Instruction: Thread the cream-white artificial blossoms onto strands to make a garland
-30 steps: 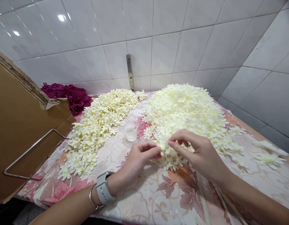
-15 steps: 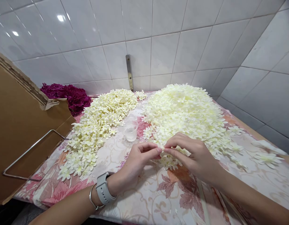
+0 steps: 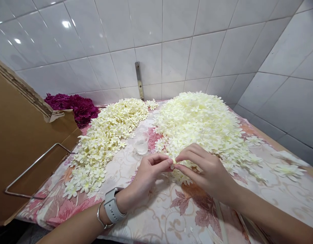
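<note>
My left hand (image 3: 149, 174), with a watch and a bangle on its wrist, pinches a small cream artificial flower (image 3: 173, 161) between thumb and index finger. Opposite it, the thumb and fingertips of my right hand (image 3: 208, 171) close on the same flower; most of it is hidden by the fingers. Just behind the hands rises a big mound of pale yellow-white flowers (image 3: 199, 118). To the left lies a second, more compact pile of cream flowers (image 3: 113, 127). A clear plastic cup (image 3: 141, 145) stands between the two piles.
Purple flowers (image 3: 75, 105) are heaped at the back left, behind a cardboard box (image 3: 26, 145). A metal wire handle (image 3: 32, 166) is beside the box. A floral cloth (image 3: 151, 220) covers the table. Tiled walls (image 3: 171, 64) rise behind, with a metal bracket (image 3: 139, 79).
My right fingertips have shifted slightly left, and a little more of the small flower shows between the hands. The view has tilted slightly.
</note>
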Demonstrator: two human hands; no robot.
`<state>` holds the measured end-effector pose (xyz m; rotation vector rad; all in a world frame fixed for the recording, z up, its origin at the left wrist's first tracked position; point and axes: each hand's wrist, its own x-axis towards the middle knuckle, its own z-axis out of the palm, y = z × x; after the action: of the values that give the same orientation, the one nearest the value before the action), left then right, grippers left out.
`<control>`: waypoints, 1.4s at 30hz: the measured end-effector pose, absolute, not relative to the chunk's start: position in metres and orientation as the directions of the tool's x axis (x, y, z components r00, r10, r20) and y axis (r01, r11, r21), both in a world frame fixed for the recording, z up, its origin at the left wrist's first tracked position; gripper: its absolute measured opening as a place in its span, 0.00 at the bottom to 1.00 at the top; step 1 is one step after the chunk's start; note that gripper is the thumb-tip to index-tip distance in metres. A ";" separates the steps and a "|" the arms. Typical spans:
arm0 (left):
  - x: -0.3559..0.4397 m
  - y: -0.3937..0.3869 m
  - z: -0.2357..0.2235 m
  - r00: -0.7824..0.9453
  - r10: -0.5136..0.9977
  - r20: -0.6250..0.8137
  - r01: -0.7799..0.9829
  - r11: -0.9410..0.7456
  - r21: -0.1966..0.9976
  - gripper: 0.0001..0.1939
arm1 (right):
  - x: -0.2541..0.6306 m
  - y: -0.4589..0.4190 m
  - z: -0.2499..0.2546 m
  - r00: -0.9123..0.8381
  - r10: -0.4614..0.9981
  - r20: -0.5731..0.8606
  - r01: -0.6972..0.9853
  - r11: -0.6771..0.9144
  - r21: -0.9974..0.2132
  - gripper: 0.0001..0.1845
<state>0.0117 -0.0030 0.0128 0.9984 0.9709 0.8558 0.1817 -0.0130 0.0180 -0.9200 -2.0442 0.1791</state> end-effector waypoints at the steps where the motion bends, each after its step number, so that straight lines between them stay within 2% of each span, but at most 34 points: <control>1: 0.012 -0.003 0.013 0.342 0.904 -0.257 -0.141 0.319 0.937 0.08 | 0.180 -0.014 0.017 -0.356 0.673 0.648 0.538 0.715 -0.448 0.04; 7: 0.013 -0.004 0.017 0.352 0.905 -0.240 -0.160 0.311 0.937 0.07 | 0.185 -0.012 0.020 -0.275 0.791 0.547 0.557 0.595 -0.580 0.07; 10: 0.013 -0.003 0.019 0.315 0.908 -0.277 -0.168 0.341 0.925 0.07 | 0.189 -0.011 0.023 -0.115 0.769 0.628 0.660 0.532 -0.531 0.05; 11: 0.013 -0.003 0.018 0.310 0.907 -0.285 -0.169 0.348 0.922 0.07 | 0.189 -0.011 0.022 -0.099 0.733 0.673 0.685 0.541 -0.488 0.08; 13: 0.013 -0.003 0.017 0.323 0.901 -0.290 -0.165 0.356 0.920 0.07 | 0.187 -0.011 0.020 -0.185 0.667 0.722 0.681 0.617 -0.395 0.13; 15: 0.013 -0.003 0.015 0.347 0.891 -0.292 -0.168 0.365 0.916 0.07 | 0.183 -0.013 0.016 -0.327 0.628 0.706 0.617 0.708 -0.344 0.06; 16: 0.013 -0.004 0.014 0.357 0.887 -0.293 -0.172 0.371 0.913 0.07 | 0.182 -0.013 0.015 -0.369 0.619 0.693 0.589 0.733 -0.341 0.04; 19: 0.013 -0.004 0.013 0.373 0.883 -0.287 -0.181 0.372 0.910 0.07 | 0.179 -0.014 0.013 -0.380 0.648 0.660 0.558 0.730 -0.395 0.07; 24: 0.013 -0.004 0.017 0.370 0.894 -0.254 -0.170 0.334 0.927 0.06 | 0.183 -0.012 0.017 -0.269 0.771 0.577 0.583 0.608 -0.540 0.07; 28: 0.014 -0.004 0.018 0.332 0.904 -0.270 -0.166 0.338 0.927 0.05 | 0.187 -0.009 0.018 -0.077 0.725 0.684 0.670 0.546 -0.504 0.02; 30: 0.014 -0.004 0.016 0.336 0.903 -0.267 -0.161 0.335 0.928 0.05 | 0.185 -0.009 0.017 -0.147 0.677 0.721 0.665 0.607 -0.435 0.05; 34: 0.013 -0.004 0.013 0.365 0.901 -0.236 -0.166 0.313 0.935 0.05 | 0.179 -0.012 0.014 -0.366 0.615 0.698 0.575 0.739 -0.350 0.03; 38: 0.012 -0.004 0.015 0.379 0.894 -0.240 -0.182 0.327 0.928 0.05 | 0.177 -0.014 0.016 -0.341 0.683 0.646 0.538 0.705 -0.461 0.08; 42: 0.013 -0.005 0.018 0.370 0.901 -0.226 -0.185 0.310 0.933 0.05 | 0.183 -0.013 0.021 -0.245 0.831 0.499 0.534 0.546 -0.646 0.08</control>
<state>0.0134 -0.0045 0.0179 0.9831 0.9037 0.8637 0.1829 -0.0126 0.0207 -1.1089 -1.9243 0.4365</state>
